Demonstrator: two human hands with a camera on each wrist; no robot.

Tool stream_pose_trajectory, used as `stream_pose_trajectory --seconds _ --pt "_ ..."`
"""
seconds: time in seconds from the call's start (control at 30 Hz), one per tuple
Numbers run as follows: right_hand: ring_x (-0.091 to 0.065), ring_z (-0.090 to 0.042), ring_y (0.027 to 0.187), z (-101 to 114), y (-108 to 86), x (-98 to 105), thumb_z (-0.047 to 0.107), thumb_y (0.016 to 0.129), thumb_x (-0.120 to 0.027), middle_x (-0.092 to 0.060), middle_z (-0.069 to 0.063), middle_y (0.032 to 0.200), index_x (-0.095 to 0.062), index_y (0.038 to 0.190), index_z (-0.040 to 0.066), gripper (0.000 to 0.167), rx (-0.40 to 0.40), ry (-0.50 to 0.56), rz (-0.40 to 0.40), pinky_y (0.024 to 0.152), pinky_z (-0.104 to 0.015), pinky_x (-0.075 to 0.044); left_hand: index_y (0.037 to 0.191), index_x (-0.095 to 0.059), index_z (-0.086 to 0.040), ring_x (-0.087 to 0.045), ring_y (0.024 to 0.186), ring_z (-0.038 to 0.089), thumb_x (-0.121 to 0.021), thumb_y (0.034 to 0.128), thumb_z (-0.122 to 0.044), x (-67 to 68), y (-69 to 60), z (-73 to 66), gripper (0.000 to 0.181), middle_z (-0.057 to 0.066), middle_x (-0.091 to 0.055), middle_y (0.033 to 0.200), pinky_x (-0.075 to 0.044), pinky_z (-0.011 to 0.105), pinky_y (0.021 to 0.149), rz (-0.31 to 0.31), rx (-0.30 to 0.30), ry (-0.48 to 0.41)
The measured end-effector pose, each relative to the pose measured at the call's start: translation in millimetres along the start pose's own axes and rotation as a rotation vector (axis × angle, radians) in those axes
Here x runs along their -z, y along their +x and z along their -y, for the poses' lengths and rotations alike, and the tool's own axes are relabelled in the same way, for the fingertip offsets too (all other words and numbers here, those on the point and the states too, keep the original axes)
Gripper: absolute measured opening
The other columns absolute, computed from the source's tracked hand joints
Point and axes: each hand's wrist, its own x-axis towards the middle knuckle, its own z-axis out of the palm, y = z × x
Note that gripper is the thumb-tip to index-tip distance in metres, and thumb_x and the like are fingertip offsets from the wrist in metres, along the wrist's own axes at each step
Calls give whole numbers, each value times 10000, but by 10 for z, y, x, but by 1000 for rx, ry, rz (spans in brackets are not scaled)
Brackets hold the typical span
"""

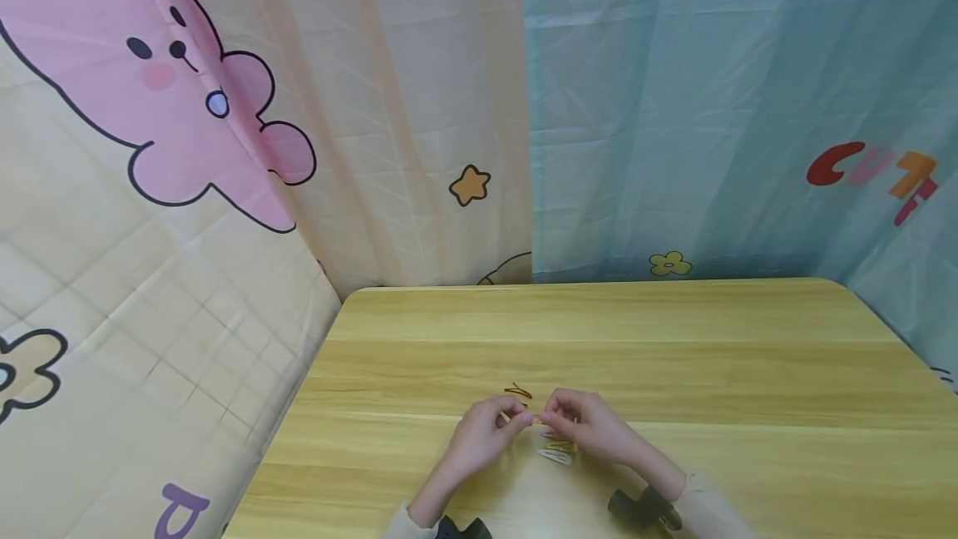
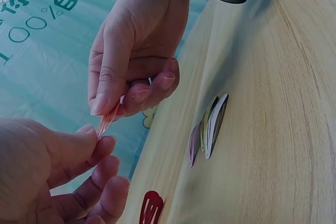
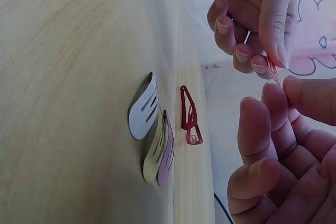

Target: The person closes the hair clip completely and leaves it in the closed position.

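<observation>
Between my two hands is a small orange-pink snap hair clip, one end in each hand. My left hand pinches one end with thumb and index finger. From the other side, my right hand pinches the opposite end. Fingertips cover both ends, so whether the clip is snapped open cannot be made out. Close below my hands lie a white hair clip, a yellow-green hair clip and a pink hair clip, side by side on the table.
Beyond my left hand, a red hair clip rests with another reddish clip partly under it. The wooden table reaches back to patterned curtains. A black wrist camera sits on my right wrist.
</observation>
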Motion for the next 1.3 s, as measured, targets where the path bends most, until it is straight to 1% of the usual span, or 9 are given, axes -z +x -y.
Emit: stream_pose_trajectory --seconds 0.17,0.27,0.43,0.6,0.77,0.9,1.03,1.17,1.3 --pt "-607 -272 633 -11 10 -19 56 953 -556 -558 -186 717 -564 893 -53 125 -12 -37 13 649 -388 -543 869 -639 -195 -520 608 46 -595 937 -321 -10 4 9 150 -93 -619 805 -415 227 512 12 -14 -8" --pt "-582 -240 583 -17 13 -15 60 959 -547 -558 -188 711 -555 902 -55 129 -9 -29 33 635 -376 -542 861 -625 -197 -518 611 36 -587 942 -305 -11 4 8 140 -53 -628 799 -420 225 524 16 -25 -10" --pt "-568 -186 559 -17 13 3 131 968 -550 -560 -153 712 -545 914 -59 197 14 19 64 662 -346 -542 859 -618 -186 -534 616 42 -583 948 -279 -4 5 -3 134 -2 -634 803 -430 228 529 23 -31 -32" --pt "-556 -153 554 -49 21 20 181 963 -565 -553 -105 704 -542 918 -69 255 20 42 79 677 -350 -542 874 -619 -168 -552 616 75 -579 952 -243 4 0 -12 116 14 -622 806 -436 228 517 44 -27 -86" --pt "-542 -146 554 -38 24 30 193 966 -558 -529 -31 690 -537 919 -70 268 8 55 84 619 -332 -537 884 -615 -146 -542 618 77 -568 959 -226 15 -9 -25 119 43 -609 807 -434 226 512 58 -39 -133" --pt "-533 -148 559 -27 23 37 181 975 -543 -521 -21 692 -534 933 -68 253 -6 82 87 555 -308 -512 893 -614 -138 -539 618 76 -558 964 -235 27 -10 -37 132 64 -603 809 -425 225 509 67 -46 -154" --pt "-526 -136 570 -27 20 48 154 980 -531 -523 -32 707 -526 944 -77 234 0 121 95 547 -302 -504 897 -611 -132 -555 619 108 -553 964 -236 35 -5 -44 137 96 -596 805 -419 221 517 73 -53 -185" --pt "-515 -104 572 -20 16 60 153 980 -532 -515 -21 702 -508 949 -113 268 15 152 106 555 -290 -506 890 -601 -115 -574 626 166 -545 968 -192 34 -4 -58 123 135 -595 813 -414 209 543 80 -68 -204" --pt "-505 -92 573 -19 13 62 147 982 -529 -511 -10 701 -487 954 -143 294 17 195 119 574 -264 -509 885 -600 -57 -574 622 218 -537 967 -114 72 -29 -154 118 183 -591 820 -396 201 547 83 -71 -227"
